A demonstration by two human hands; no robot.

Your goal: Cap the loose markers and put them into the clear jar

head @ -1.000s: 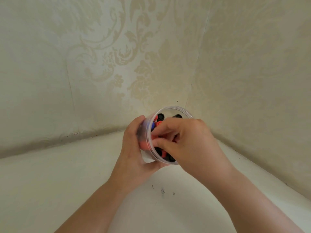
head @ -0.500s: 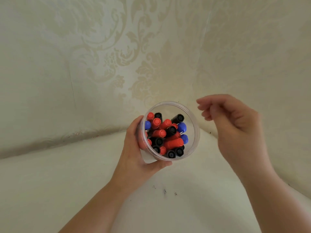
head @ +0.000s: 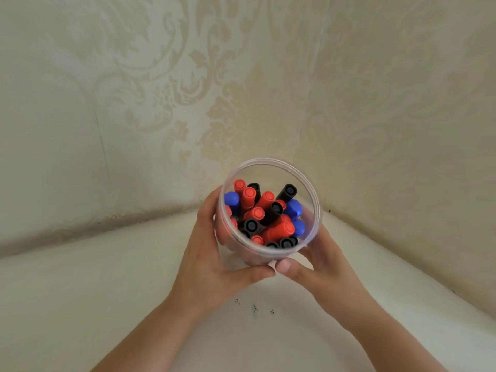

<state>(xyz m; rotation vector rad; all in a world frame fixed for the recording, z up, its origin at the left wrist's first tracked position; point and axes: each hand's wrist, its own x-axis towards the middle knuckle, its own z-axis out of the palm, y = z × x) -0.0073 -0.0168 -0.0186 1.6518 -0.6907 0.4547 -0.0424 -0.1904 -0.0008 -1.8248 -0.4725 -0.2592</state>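
Back from its raised, empty pose, the right hand now cups the clear jar opposite the left hand, fingers of both curled round its wall. Capped markers fill it, so the task looks complete. Bare white table lies below, walls close behind.

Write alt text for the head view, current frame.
Both hands, left hand and right hand, hold a clear jar of capped red, black and blue markers above a white table, thumbs nearly meeting at its near side. Cream patterned wallpaper covers the corner behind.
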